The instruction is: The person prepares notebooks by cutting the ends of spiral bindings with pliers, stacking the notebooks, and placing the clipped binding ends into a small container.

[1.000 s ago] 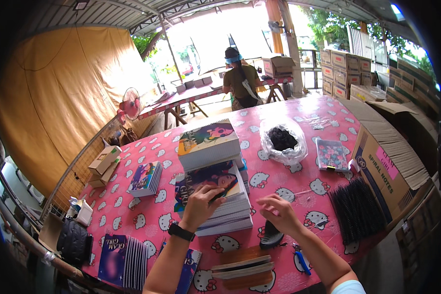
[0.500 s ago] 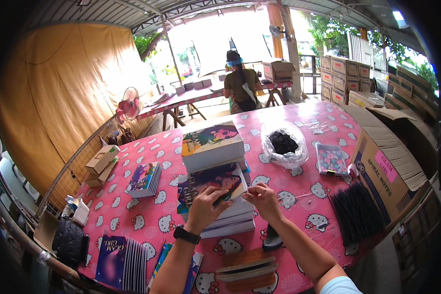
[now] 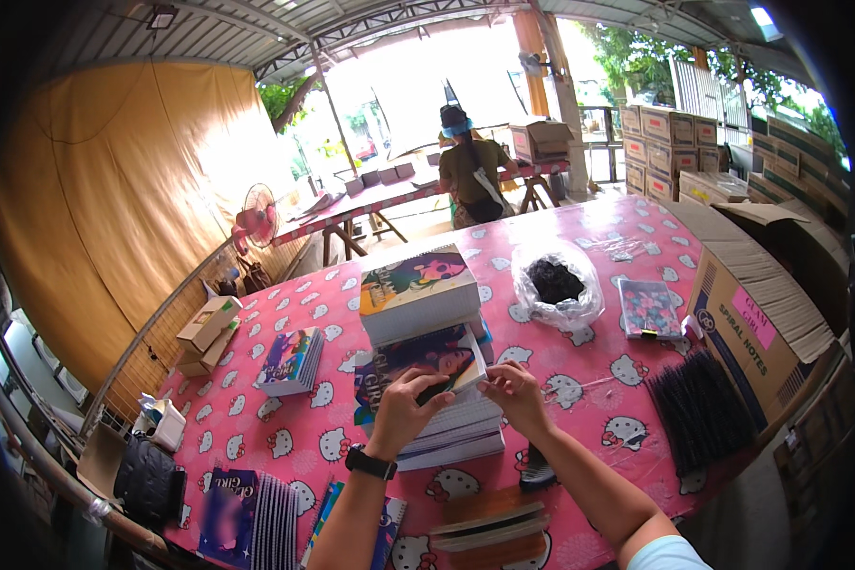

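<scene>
A notebook (image 3: 427, 353) with a dark, colourful illustrated cover lies on top of a thick stack of page blocks (image 3: 451, 439) in front of me. My left hand (image 3: 407, 407) rests on its cover, fingers stretched across the lower part. At the notebook's lower right corner, my right hand (image 3: 515, 394) has its thumb and fingertips pinched on the edge. What exactly lies between those fingertips is too small to make out. Just beyond stands a taller stack of similar notebooks (image 3: 423, 302), with a yellow and purple cover uppermost.
A pink patterned table (image 3: 579, 427) carries black spiral coils (image 3: 698, 413), a plastic bag of black material (image 3: 556, 280), a wrapped notebook pack (image 3: 648, 309), notebook piles (image 3: 290, 361) and a wooden block (image 3: 489, 527). An open carton (image 3: 746, 332) stands right. A person (image 3: 475, 176) works at a farther table.
My view has shifted slightly, so the scene sits a little farther right. Both hands keep nearly the same places on the notebook.
</scene>
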Available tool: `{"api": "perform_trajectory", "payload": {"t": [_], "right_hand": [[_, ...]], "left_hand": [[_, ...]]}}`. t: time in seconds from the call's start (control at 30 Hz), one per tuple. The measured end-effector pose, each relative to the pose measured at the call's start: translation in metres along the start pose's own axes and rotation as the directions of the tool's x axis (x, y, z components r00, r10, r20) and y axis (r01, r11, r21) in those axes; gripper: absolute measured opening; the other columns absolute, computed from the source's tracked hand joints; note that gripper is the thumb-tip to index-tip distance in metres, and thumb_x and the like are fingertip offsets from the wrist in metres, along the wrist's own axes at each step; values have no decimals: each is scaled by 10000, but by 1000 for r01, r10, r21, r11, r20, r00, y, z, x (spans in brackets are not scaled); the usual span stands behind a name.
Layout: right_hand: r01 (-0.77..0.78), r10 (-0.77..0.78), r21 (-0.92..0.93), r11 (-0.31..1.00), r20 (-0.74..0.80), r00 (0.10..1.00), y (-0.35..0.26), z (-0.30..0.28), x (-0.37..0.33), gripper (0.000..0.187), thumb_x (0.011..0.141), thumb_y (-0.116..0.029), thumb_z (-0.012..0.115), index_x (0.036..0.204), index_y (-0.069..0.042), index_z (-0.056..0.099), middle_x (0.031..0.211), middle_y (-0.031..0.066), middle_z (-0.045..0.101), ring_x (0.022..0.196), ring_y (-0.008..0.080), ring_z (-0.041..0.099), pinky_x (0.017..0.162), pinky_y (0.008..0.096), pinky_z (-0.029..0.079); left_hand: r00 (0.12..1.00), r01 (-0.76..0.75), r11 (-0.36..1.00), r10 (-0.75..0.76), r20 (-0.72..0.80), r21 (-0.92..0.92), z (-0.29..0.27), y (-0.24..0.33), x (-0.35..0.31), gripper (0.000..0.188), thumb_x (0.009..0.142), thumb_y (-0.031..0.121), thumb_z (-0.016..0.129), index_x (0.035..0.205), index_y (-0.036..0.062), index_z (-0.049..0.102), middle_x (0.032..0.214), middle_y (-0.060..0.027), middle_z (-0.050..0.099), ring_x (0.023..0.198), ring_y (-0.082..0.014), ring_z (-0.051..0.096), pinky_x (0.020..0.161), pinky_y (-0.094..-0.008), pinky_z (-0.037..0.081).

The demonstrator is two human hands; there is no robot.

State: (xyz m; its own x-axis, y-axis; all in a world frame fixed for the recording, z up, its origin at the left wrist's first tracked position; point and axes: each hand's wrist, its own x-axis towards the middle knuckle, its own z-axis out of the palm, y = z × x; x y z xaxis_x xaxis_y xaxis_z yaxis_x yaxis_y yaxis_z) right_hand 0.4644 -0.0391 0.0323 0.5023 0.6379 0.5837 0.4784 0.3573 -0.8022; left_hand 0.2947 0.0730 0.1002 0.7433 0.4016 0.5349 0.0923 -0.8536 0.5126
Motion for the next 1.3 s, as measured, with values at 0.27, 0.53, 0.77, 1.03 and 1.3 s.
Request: {"api": "perform_trajectory", "payload": {"t": [0.27,0.53,0.77,1.03,1.3], "right_hand": [[180,-238,-280,943,-186,953,-22,1,-3,290,789,-207,715,1008,-74,578,912,80,556,892,243,521,807,375,403],[-491,479,64,869,146,866,-18,-8,37,432,844,-465,588,859,-39,661,781,88,651,752,263,596,716,363,430],[-165,171,-62,984,108,979,-106,2,6,236,795,-26,669,1016,-12,588,873,112,661,812,155,636,683,318,520],[-266,183,344,901,255,949,-105,-87,-132,283,835,71,623,1102,-11,576,1053,35,623,962,119,587,848,300,498],[-219,216,-24,975,305,928,-63,-107,-172,376,797,74,654,1150,-19,566,1053,65,639,988,150,606,865,285,486]], "left_hand": [[998,3,996,-9,-63,-93,2,0,2,250,852,230,656,982,18,687,899,-119,660,851,-249,625,767,-323,472],[989,-142,985,136,-64,-100,-1,-15,3,365,834,265,681,1093,15,621,1048,-156,632,971,-295,611,835,-349,477],[678,33,984,-152,-719,-177,-31,-14,-51,933,725,197,789,1436,28,211,1487,-166,220,1366,-275,231,1119,-405,194],[868,-20,670,-356,-346,-742,-18,49,-179,299,807,-56,641,1096,-3,586,1019,-41,618,908,-114,563,824,-278,449],[893,193,806,-380,-240,-559,-1,96,-184,168,810,-84,625,964,-16,634,836,-11,623,738,-69,523,660,-206,425]]}}
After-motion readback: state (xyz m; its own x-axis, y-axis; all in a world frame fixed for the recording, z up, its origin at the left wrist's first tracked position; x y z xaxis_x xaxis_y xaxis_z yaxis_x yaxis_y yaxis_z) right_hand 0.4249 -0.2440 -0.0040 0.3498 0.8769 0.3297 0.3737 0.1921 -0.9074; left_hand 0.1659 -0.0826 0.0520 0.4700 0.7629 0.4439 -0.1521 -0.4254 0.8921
